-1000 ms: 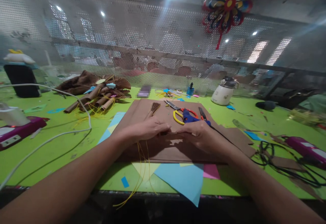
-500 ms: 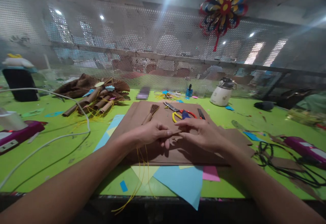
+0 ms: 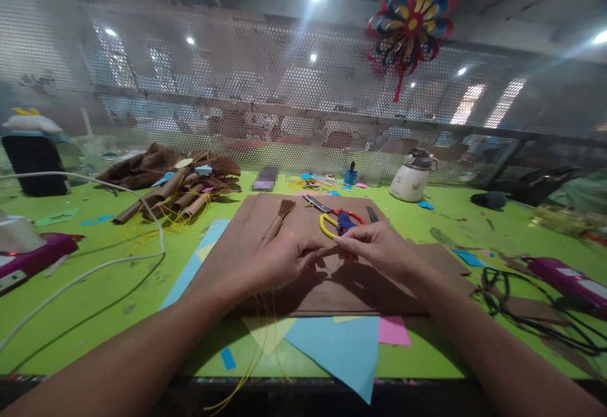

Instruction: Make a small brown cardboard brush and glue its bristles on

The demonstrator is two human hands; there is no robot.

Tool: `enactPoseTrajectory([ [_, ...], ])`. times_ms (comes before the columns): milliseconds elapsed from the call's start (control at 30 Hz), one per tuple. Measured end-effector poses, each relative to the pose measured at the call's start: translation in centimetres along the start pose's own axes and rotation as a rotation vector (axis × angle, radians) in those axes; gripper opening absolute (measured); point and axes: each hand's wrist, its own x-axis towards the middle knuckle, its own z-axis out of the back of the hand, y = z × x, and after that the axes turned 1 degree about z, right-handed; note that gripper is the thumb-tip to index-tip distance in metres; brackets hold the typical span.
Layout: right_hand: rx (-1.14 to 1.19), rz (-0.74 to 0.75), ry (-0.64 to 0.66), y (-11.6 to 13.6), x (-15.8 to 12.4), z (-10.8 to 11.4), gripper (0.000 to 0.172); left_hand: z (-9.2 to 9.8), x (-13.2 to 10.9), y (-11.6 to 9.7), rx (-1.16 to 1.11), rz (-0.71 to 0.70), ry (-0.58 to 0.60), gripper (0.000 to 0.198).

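My left hand (image 3: 277, 258) and my right hand (image 3: 374, 247) meet fingertip to fingertip just above a stack of brown paper sheets (image 3: 303, 278). Both pinch a small brown piece between them, too small to name. Thin yellow strands (image 3: 258, 335) hang from under my left hand over the table's front edge. A small paper broom (image 3: 279, 218) lies on the brown paper beyond my left hand. Scissors with yellow and red handles (image 3: 334, 215) lie beyond my right hand.
The green table (image 3: 118, 278) carries blue (image 3: 341, 347), yellow and pink (image 3: 393, 330) paper under the brown stack. Finished brown rolls (image 3: 180, 189) lie at back left, a white cable (image 3: 85, 265) at left, glue guns (image 3: 28, 259) (image 3: 569, 275) on both sides, black cord (image 3: 502, 290), a white jug (image 3: 411, 177).
Both hands have lifted a little off the brown paper and drawn together, from pressing flat to pinching a small piece. The view has tilted slightly upward.
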Motion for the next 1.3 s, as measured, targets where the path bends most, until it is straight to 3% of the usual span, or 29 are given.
enactPoseTrajectory([
  [333,-0.097,0.117,-0.076,-0.9,0.1,-0.4,0.035,-0.1,0.1,-0.3,-0.02,-0.028,-0.035,0.03],
  [467,-0.121,0.142,-0.049,-0.6,0.1,-0.2,0.039,-0.3,0.1,-0.1,-0.014,-0.032,-0.042,0.029],
  [667,-0.068,0.142,0.003,-0.3,0.0,-0.3,0.024,-0.5,0.1,0.1,-0.026,-0.009,-0.055,0.031],
  [867,0.041,0.131,-0.064,-1.1,0.2,-1.0,0.024,-0.5,0.0,0.1,-0.052,-0.081,-0.095,0.028],
  [1067,-0.067,0.175,-0.102,-1.1,0.1,-1.8,0.028,-0.9,-0.1,0.0,-0.054,-0.042,-0.102,0.032],
  [1200,-0.058,0.144,-0.062,-0.7,0.0,-2.1,0.03,-0.8,-0.2,0.1,-0.023,0.012,-0.083,0.037],
  [1300,0.064,0.088,0.062,-0.9,0.1,-1.9,0.03,-0.7,-0.3,0.3,-0.04,0.021,-0.062,0.037],
])
